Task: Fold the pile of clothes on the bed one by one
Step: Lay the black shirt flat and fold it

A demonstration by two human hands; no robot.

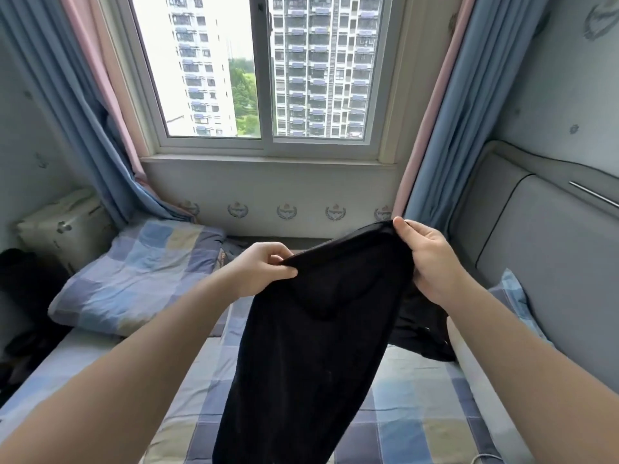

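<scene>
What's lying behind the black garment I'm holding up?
Past the black garment, held by the left hand and right hand, a dark clothing heap shows on the checked bedsheet. How far the heap runs behind the garment is hidden.

Long black garment (311,329), pinched up at its top edge, hanging down over checked bed (418,416); behind, crumpled dark heap (423,329), probably clothes.

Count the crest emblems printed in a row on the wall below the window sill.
5 crests: leftmost by the left curtain, three mid-wall, rightmost by the right curtain. Curtains may hide more.
</scene>
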